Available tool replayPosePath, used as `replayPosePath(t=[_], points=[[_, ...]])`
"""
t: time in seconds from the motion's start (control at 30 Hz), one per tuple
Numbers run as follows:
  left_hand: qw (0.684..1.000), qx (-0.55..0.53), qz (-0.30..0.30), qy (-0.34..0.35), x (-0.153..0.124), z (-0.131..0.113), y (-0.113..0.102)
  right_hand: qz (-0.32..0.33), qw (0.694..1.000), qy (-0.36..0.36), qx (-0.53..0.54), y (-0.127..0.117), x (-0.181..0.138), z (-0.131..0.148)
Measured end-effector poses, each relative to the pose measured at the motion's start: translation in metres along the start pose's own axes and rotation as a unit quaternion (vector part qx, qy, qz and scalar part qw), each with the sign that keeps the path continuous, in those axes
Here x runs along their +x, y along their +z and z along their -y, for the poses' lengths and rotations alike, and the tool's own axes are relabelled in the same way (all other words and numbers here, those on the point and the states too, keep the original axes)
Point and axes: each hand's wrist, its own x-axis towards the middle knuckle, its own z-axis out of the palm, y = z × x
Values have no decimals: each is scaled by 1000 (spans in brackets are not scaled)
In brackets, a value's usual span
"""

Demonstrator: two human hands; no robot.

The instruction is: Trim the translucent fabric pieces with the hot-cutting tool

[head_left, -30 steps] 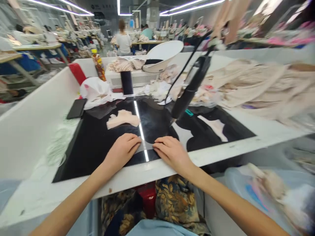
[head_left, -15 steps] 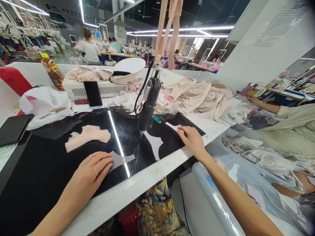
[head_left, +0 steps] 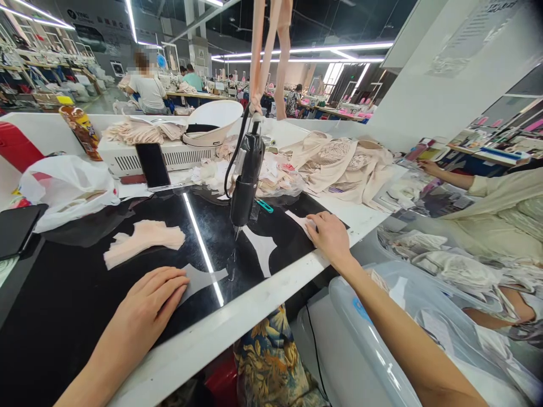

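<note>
My left hand (head_left: 148,299) lies flat on the black table surface (head_left: 139,198), fingers stretched, their tips over the end of a grey-white cut piece (head_left: 199,281). The fingers of my right hand (head_left: 331,237) close at the edge of a white cut piece (head_left: 297,219) on the right; part of it is hidden under them. Between my hands lies another white cut piece (head_left: 261,249). A black handheld tool (head_left: 246,175) with a narrow metal tip hangs above the table, touched by neither hand. A pale peach fabric stack (head_left: 146,240) rests beyond my left hand.
Teal thread snips (head_left: 265,206) lie behind the hanging tool. A phone (head_left: 153,164) leans against a white box (head_left: 123,158). Beige garments (head_left: 335,164) are heaped at the back. A clear plastic bin (head_left: 352,316) stands at the right, and a co-worker's arm (head_left: 449,176) is beyond it.
The view has shifted slightly, so most of the table appears farther left. My right fingers look a little more bent at the white piece; my left hand stays by the grey-white one.
</note>
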Motion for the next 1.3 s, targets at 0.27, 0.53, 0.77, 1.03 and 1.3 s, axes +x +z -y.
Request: replayPosePath(t=[0.27,0.53,0.77,1.03,1.3], points=[[1000,7,-3,15,0,0,0,9,999,-40,-21,-5,7,12],[1000,20,0,21,1,-2,0,21,995,-60,-77,-2,29,31],[1000,18,-3,7,1,-5,-2,35,992,-68,-102,11,37,36],[1000,18,-3,9,0,-4,1,38,992,-69,-95,16,39,32],[1000,16,-3,10,0,-3,0,55,994,-38,-91,13,40,32]])
